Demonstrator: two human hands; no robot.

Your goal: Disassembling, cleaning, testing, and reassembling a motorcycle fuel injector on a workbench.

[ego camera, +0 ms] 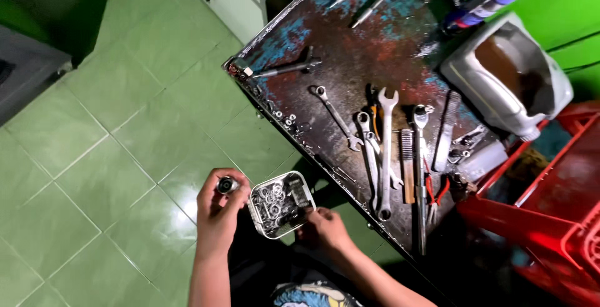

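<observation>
My left hand [217, 214] is closed around a small round metal socket [226, 186], held upright at the fingertips. My right hand [323, 228] grips the lower right corner of a small clear plastic box [304, 192] filled with several metal washers and nuts. The box sits between the two hands, just off the near edge of a worn metal workbench [350, 57]. Both forearms reach up from the bottom of the view.
On the bench lie several wrenches [385, 151], a wire brush [407, 164], red-handled pliers [432, 193], a T-handle tool [289, 67] and loose nuts [289, 119]. A cut white jug [507, 76] stands at right, red plastic crates [550, 213] below it. Green tiled floor [112, 157] spreads left.
</observation>
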